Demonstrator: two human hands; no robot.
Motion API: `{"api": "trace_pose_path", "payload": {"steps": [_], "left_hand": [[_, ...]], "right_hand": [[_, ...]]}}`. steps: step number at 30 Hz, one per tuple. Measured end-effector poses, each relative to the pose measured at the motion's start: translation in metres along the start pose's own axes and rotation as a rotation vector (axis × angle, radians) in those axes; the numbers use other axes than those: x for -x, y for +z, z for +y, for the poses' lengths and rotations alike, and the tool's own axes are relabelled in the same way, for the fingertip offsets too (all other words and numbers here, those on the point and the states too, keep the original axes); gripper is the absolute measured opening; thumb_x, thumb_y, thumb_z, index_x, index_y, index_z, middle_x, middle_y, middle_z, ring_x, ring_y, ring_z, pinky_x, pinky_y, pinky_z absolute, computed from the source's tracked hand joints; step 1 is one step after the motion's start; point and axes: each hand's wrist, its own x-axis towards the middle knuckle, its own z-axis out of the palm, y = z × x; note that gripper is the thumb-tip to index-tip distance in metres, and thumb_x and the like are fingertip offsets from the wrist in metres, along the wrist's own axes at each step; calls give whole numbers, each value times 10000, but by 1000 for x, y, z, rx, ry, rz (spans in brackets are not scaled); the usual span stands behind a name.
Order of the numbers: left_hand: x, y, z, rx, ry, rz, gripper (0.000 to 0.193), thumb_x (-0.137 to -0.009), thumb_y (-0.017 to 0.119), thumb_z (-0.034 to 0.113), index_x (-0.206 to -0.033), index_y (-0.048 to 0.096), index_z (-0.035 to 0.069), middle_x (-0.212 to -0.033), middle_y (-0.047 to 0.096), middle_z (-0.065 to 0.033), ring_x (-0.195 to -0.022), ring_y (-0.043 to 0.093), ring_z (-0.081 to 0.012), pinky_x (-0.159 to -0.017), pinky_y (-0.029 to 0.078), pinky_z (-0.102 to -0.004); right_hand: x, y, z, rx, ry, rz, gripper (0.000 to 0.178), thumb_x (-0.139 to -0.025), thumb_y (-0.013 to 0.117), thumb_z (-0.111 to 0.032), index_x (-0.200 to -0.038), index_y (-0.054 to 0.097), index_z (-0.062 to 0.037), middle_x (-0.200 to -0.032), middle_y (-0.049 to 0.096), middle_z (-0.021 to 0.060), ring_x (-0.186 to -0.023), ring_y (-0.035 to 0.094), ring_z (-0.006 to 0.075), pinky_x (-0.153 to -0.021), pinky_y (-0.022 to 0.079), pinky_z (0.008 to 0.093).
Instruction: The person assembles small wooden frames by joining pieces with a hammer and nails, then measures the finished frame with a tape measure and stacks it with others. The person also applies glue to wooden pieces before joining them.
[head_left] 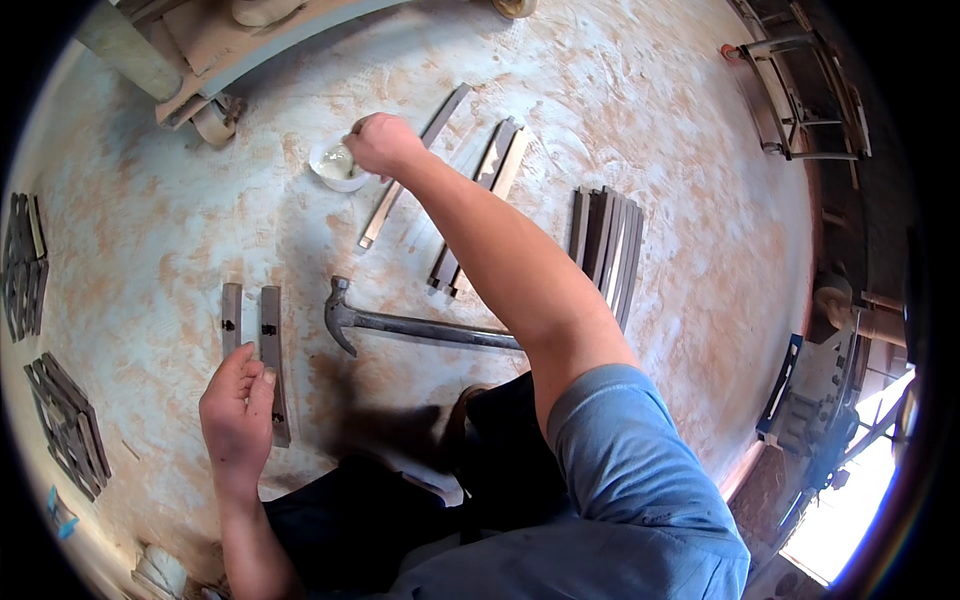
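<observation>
My right hand (pixel 385 146) reaches far forward to the rim of a small white plastic bowl (pixel 345 184) with pale, wet-looking contents. Its fingers are closed, and whatever they hold is hidden behind them. At the near left, my left hand (pixel 238 405) hovers over or rests on a short dark wooden strip (pixel 231 305), covering its lower part; the fingers are loosely bent, the thumb apart. Beside it lies a second wooden strip (pixel 272 350) with dark slots cut in it. A claw hammer (pixel 420 327) lies on the floor between my arms, its handle end hidden by my right arm.
Several longer wooden strips (pixel 440 120) lie beyond the hammer, and a bundle of dark strips (pixel 605 240) lies right of my arm. Stacks of wooden frames (pixel 68 420) stand at the left. A wheeled stand (pixel 215 118) is at the far left, a metal frame (pixel 800 95) at the far right.
</observation>
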Motion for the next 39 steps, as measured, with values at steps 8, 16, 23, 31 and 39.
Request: {"api": "trace_pose_path", "payload": {"steps": [8, 16, 23, 31, 39], "left_hand": [[-1, 3, -4, 26, 43, 31, 324, -903, 606, 22, -1209, 583, -82, -888, 649, -87, -768, 609, -126, -706, 515, -270], [0, 1, -1, -11, 43, 44, 324, -895, 620, 36, -1200, 598, -72, -899, 658, -106, -779, 623, -150, -723, 522, -285], [1, 1, 2, -63, 70, 59, 331, -888, 630, 54, -1194, 606, -69, -915, 674, -139, -806, 654, -178, -730, 535, -305], [0, 1, 0, -49, 75, 24, 351, -912, 618, 67, -1228, 580, -81, -943, 656, -98, -829, 609, -126, -766, 512, -267], [-2, 0, -7, 23, 92, 9, 348, -914, 621, 55, -1233, 575, -76, -946, 646, -104, -818, 606, -132, -737, 515, -267]], "right_hand": [[1, 2, -2, 10, -52, -4, 299, -922, 545, -271, -1063, 701, -58, -845, 711, 130, -696, 695, 215, -579, 583, 340], [9, -9, -8, -169, 85, -83, 327, -906, 549, -312, -1046, 720, -71, -976, 710, 175, -998, 665, 322, -867, 535, 414], [8, -9, 1, -237, 98, -34, 320, -901, 550, -302, -1039, 716, -66, -888, 719, 163, -722, 705, 292, -728, 575, 377], [9, -11, 13, -390, 115, 29, 328, -917, 520, -261, -1056, 689, -17, -816, 714, 117, -649, 690, 210, -549, 569, 353], [16, -7, 12, -781, 208, 2, 319, -938, 545, -289, -1069, 628, -10, -865, 664, 65, -649, 616, 166, -511, 531, 325]]}}
